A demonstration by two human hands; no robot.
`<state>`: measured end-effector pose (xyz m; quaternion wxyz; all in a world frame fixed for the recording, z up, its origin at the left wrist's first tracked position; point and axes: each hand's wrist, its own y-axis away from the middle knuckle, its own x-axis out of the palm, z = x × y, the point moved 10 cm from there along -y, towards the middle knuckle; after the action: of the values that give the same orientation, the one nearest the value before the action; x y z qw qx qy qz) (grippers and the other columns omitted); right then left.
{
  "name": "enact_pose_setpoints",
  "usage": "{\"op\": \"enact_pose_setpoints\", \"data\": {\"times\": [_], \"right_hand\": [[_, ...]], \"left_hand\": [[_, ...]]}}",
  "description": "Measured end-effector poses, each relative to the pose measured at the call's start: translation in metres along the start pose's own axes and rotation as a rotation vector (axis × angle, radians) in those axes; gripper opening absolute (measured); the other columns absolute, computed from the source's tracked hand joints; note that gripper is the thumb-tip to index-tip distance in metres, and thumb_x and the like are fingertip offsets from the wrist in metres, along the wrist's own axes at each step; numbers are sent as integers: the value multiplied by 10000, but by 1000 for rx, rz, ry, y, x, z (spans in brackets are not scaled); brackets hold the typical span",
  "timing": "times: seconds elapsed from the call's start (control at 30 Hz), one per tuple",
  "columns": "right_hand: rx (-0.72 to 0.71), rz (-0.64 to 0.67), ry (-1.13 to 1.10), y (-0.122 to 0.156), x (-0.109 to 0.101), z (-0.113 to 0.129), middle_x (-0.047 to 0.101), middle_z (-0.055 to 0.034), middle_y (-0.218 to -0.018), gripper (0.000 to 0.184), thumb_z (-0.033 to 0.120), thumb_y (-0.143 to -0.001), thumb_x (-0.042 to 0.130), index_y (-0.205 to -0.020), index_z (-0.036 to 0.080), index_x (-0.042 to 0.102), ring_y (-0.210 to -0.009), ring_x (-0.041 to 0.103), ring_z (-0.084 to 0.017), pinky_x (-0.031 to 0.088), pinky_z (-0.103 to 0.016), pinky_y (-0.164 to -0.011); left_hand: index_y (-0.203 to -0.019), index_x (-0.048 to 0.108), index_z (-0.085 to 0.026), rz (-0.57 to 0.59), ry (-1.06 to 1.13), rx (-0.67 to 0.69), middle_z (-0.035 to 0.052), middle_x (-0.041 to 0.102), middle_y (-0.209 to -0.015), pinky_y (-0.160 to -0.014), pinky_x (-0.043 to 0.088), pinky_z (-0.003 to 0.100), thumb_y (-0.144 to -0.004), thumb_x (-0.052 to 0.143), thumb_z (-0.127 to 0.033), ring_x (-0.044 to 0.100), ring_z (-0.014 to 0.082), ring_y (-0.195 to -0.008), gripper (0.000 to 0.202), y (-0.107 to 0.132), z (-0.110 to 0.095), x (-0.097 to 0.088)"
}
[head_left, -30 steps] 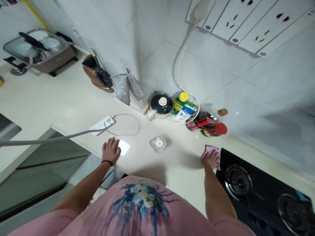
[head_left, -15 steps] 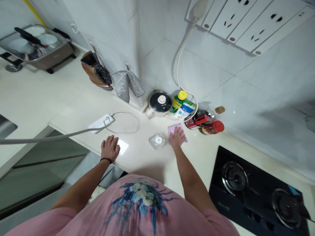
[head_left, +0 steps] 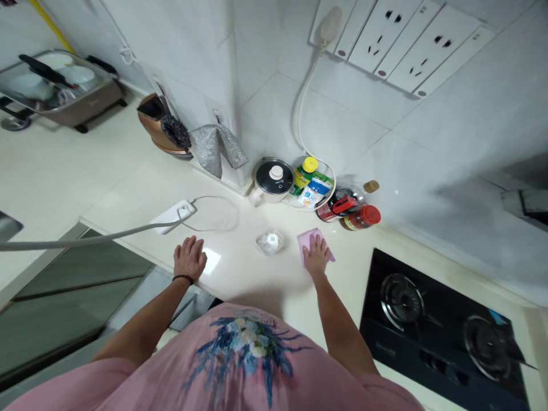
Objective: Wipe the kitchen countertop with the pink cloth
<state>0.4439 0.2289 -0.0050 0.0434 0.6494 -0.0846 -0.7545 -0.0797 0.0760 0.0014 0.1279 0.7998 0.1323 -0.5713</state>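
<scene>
My right hand [head_left: 317,256] lies flat, fingers stretched out, pressing a pink cloth [head_left: 307,238] onto the pale countertop [head_left: 265,279]. The cloth sits just right of a small clear glass dish [head_left: 269,241]. My left hand [head_left: 189,258] rests palm down with fingers spread near the counter's front edge, beside a bright reflection, holding nothing.
A white power strip [head_left: 173,216] with its grey cable lies left of centre. A small pot with a black lid [head_left: 274,178], condiment bottles [head_left: 362,217] and packets stand against the tiled wall. A black gas hob [head_left: 440,325] is at right; a silver cloth [head_left: 216,147] hangs at the corner.
My right hand swept the pink cloth from beside the hob leftward to next to the glass dish, then drew back slightly toward me and to the right. The left hand stayed put.
</scene>
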Motion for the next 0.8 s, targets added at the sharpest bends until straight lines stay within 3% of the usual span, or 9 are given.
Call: {"op": "enact_pose_setpoints", "data": {"times": [0.1, 0.23, 0.3, 0.37, 0.47, 0.57, 0.8], "right_hand": [[189, -29, 35, 32, 0, -80, 228, -98, -1813, 728, 548, -1100, 196, -1750, 221, 230, -1674, 113, -323, 157, -624, -1325], [438, -102, -4, 94, 4, -180, 249, -162, -1797, 789, 597, -1086, 132, -1750, 181, 224, -1656, 185, -367, 210, -658, -1301], [498, -167, -25, 121, 4, -205, 283, -192, -1780, 809, 607, -1084, 133, -1738, 151, 267, -1642, 230, -384, 239, -646, -1295], [541, -228, -31, 138, 4, -211, 318, -210, -1763, 813, 610, -1086, 131, -1727, 142, 306, -1627, 269, -391, 274, -642, -1280], [670, -282, -21, 149, 3, -194, 335, -228, -1750, 809, 620, -1088, 105, -1730, 168, 301, -1603, 310, -396, 301, -687, -1241], [688, -266, 1, 142, 5, -150, 324, -229, -1753, 794, 618, -1091, 91, -1741, 197, 268, -1590, 322, -395, 291, -718, -1223], [242, -101, 36, 112, 31, 13, 265, -160, -1793, 698, 502, -1113, 205, -1748, 213, 221, -1647, 194, -366, 211, -685, -1271]], "left_hand": [[-1550, 564, -180, -2, 4, -1, 148, 438, -1708, -1351, 108, 537, -1008, 403, -362, 283, 299, -1636, 593, -1, 0, 0], [-1553, 563, -177, -1, 5, 0, 154, 440, -1706, -1349, 115, 540, -1008, 411, -352, 291, 306, -1631, 592, -1, -1, 0], [-1561, 556, -183, 4, 9, -2, 149, 432, -1712, -1349, 113, 543, -1003, 422, -346, 286, 310, -1633, 596, -1, 0, 0], [-1571, 547, -196, 13, 13, -5, 141, 421, -1720, -1348, 108, 550, -995, 439, -340, 276, 314, -1636, 603, -1, 1, 1], [-1574, 542, -194, 14, 8, 0, 144, 419, -1721, -1348, 104, 555, -999, 434, -343, 271, 311, -1638, 604, -2, 0, 2], [-1562, 552, -172, -2, 3, 10, 158, 429, -1713, -1348, 107, 555, -1009, 405, -352, 277, 308, -1636, 600, -2, -1, 0], [-1559, 553, -165, -2, 7, 20, 160, 420, -1718, -1349, 113, 559, -1007, 395, -344, 267, 308, -1641, 602, -1, -6, -4]]}}
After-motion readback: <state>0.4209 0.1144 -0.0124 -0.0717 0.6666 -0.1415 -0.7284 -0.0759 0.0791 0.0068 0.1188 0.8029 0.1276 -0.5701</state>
